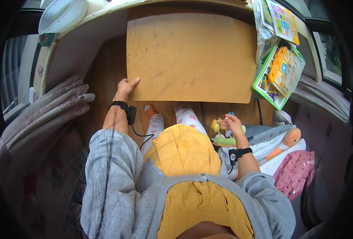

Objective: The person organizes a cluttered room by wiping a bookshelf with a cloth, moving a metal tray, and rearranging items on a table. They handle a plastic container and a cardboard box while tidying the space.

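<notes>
A wooden tabletop (191, 59) with scratches and dark marks lies in front of me. At its near left corner, my left hand (125, 89) grips the edge, with the thumb on top and the fingers hidden beneath. My right hand (233, 124) is raised beyond the near edge on the right, fingers loosely apart and nothing visible in them. Right beside it is a colourful soft toy (224, 140) in green and yellow; whether the fingertips touch it I cannot tell.
A green-rimmed plastic box (257, 85) of small toys sits at the table's right edge, with booklets (285, 22) behind. Grey curtains (57, 103) hang at left. On the right lie a grey padded item (263, 131) and pink patterned cloth (296, 173). A white basin (61, 16) stands on the sill.
</notes>
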A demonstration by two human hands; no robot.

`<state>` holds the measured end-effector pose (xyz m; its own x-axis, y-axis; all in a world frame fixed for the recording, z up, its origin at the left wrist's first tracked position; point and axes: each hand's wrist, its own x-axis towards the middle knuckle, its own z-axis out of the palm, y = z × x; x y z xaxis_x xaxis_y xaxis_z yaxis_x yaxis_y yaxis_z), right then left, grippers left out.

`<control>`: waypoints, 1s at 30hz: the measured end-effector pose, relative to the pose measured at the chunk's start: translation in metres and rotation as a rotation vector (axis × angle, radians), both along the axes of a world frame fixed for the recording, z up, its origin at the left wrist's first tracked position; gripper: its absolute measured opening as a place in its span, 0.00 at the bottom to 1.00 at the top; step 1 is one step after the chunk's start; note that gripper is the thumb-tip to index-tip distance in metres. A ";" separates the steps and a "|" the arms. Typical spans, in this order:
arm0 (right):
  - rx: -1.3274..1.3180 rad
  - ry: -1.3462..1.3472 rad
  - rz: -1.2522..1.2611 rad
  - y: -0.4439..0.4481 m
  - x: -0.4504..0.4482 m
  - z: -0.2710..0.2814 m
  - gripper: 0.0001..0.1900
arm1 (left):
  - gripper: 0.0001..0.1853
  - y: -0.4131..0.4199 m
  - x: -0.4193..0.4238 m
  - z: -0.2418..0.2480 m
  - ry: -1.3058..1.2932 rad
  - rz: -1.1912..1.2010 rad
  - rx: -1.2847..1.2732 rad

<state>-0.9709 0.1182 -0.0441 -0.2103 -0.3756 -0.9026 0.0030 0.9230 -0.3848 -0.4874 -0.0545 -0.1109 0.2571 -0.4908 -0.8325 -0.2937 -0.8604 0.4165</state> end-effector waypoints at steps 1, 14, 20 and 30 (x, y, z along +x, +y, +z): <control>-0.007 0.052 0.006 0.015 0.003 0.006 0.16 | 0.30 0.001 0.005 -0.004 -0.031 -0.071 -0.031; 0.273 0.141 -0.016 0.204 0.102 0.049 0.14 | 0.28 0.157 0.051 -0.019 0.295 0.084 -0.060; 0.147 0.081 -0.137 0.171 0.103 0.031 0.24 | 0.22 0.203 0.114 -0.006 0.126 0.152 -0.074; -0.138 0.743 0.412 0.071 0.097 -0.041 0.41 | 0.17 0.288 0.209 0.003 -0.035 0.239 0.004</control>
<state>-0.8735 0.1896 -0.0848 -0.5513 -0.6482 -0.5252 -0.6190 0.7399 -0.2635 -0.2781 0.2340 -0.1080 0.3940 -0.4096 -0.8228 -0.0955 -0.9086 0.4067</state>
